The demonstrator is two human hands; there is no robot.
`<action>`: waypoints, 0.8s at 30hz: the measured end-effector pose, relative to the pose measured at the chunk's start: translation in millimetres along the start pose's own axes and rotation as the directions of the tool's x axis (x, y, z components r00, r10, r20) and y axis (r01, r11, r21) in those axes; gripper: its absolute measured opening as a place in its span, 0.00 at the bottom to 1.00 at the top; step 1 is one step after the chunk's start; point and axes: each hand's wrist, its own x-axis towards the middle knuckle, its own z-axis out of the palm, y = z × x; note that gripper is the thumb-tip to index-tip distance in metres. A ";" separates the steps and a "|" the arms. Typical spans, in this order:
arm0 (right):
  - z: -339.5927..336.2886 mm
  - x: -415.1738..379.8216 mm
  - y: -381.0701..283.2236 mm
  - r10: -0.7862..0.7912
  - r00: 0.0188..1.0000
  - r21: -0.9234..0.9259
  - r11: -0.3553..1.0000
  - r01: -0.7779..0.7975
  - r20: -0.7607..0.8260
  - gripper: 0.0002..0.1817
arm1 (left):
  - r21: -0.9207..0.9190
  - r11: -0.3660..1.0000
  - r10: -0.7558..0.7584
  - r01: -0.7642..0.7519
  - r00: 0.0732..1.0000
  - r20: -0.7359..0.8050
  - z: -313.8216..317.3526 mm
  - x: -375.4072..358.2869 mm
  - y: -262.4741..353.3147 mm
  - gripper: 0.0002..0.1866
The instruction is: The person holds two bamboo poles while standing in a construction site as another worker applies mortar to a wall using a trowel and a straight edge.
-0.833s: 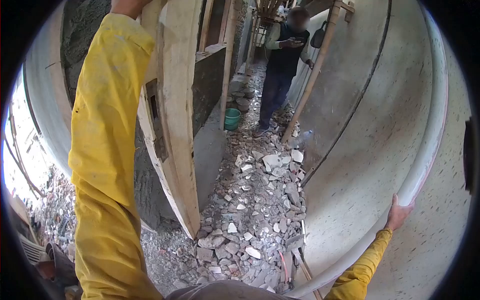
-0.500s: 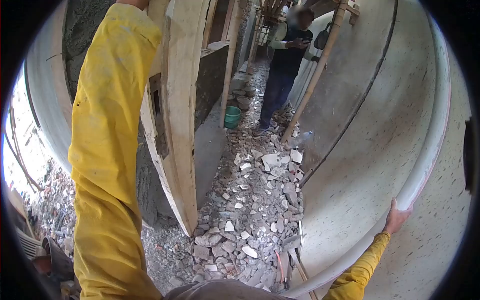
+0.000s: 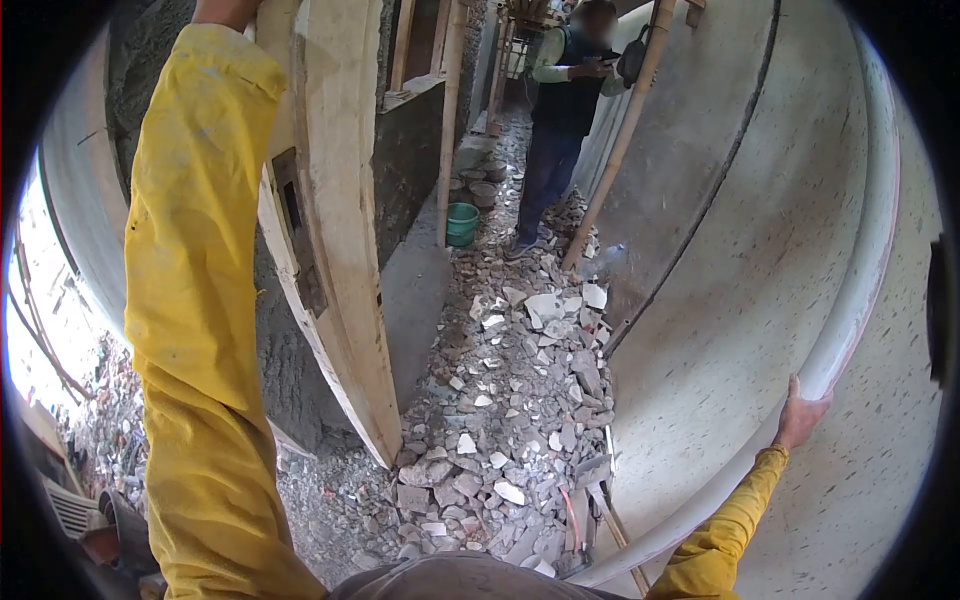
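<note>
At the top edge my left hand (image 3: 228, 12) is mostly cut off, its fingers out of sight. It is beside the upper part of a pale wooden door (image 3: 345, 210), and contact with the door cannot be made out. The door's edge has a lock recess (image 3: 300, 235). On the right, my right hand (image 3: 802, 415) is wrapped round a long white pipe (image 3: 868, 240), thumb upward. The pipe runs along the wall from top right to bottom centre and looks bowed through the lens.
Broken rubble (image 3: 500, 430) covers the passage floor. Further along stands another person (image 3: 555, 130) beside a leaning bamboo pole (image 3: 622, 135). A green bucket (image 3: 462, 225) is by the left wall. A long-handled tool (image 3: 612, 520) lies low beside the right wall (image 3: 700, 330).
The view has tilted slightly. My left arm and the door's upper part appear further left. My right hand sits a little higher in view, still round the pipe.
</note>
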 end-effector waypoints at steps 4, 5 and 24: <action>2.8 1.6 4.2 -0.005 1.000 0.012 1.000 0.005 -0.002 0.44 | 0.117 0.993 -0.016 0.018 1.000 -0.016 -0.8 -2.2 6.2 0.42; 2.7 1.4 3.0 -0.001 1.000 0.009 1.000 0.001 -0.001 0.44 | 0.114 0.993 -0.015 0.016 1.000 -0.012 -1.1 -1.2 5.7 0.42; -1.2 -1.4 -2.2 -0.001 1.000 -0.009 1.000 0.001 -0.008 0.44 | 0.058 0.997 0.040 -0.042 0.999 0.034 -3.1 1.5 -5.0 0.42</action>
